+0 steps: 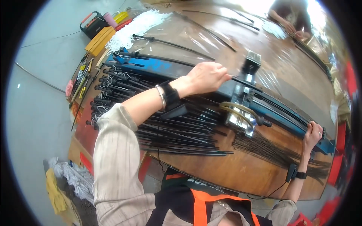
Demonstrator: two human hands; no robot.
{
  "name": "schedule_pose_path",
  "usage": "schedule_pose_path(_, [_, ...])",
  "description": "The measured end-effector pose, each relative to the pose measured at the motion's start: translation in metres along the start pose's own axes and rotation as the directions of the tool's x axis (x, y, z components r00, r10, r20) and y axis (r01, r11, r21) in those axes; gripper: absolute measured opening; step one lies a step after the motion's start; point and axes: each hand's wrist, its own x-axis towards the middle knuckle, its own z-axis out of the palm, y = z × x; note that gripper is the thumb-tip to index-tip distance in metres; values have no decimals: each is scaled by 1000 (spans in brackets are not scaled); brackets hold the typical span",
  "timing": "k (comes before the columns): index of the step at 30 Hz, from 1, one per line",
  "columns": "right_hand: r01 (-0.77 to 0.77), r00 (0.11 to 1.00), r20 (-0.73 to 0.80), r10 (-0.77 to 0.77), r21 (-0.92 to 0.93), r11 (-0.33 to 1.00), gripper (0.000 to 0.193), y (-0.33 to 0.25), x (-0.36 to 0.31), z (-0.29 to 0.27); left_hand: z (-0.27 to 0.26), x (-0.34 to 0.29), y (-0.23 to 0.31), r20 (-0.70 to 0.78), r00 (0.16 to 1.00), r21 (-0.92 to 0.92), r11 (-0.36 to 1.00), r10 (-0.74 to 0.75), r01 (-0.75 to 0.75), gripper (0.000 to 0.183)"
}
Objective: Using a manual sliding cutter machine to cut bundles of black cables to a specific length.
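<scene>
A long blue metal rail [152, 67] runs across the table, with a silver and black clamp fixture [241, 101] mounted on it. My left hand [209, 77] is closed in a pinch above the rail, just left of the fixture. A thin black rod [166, 59] lies along the rail and leads into its fingers. Farther right, my right hand [312, 136] is closed at the rail's far right end; its fingers hide what they grip. Thin dark rods [281, 107] lie along the rail between the fixture and that hand. Two curved tan hoses [241, 109] loop in front of the fixture.
Many black rods with thick ends [177, 130] lie stacked in front of the rail. A bundle of thin springy rods [275, 150] is at right. White ties [137, 28], a yellow box [100, 40] and hand tools [81, 79] sit at left. Another person [292, 19] works across the table.
</scene>
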Motion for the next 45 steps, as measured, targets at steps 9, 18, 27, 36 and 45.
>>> schedule_pose_path(9, [-62,998,8,62,21,998,9,-6,0,3,14,2,0,-19,992,-118,985,-128,125,22])
schedule_pose_path(18, [124,992,7,-125,62,990,28,-107,10,-21,15,5,-3,84,987,22,991,-136,135,25])
schedule_pose_path(27, [36,988,132,-83,324,945,24,-164,-34,-25,24,14,0,125,982,80,988,-138,129,24])
schedule_pose_path(36, [-104,968,248,-50,571,814,24,-195,-21,-5,26,9,3,50,992,91,989,-118,113,26])
schedule_pose_path(45, [-301,908,418,23,613,730,31,-196,-32,13,35,23,-1,14,991,94,987,129,-130,10])
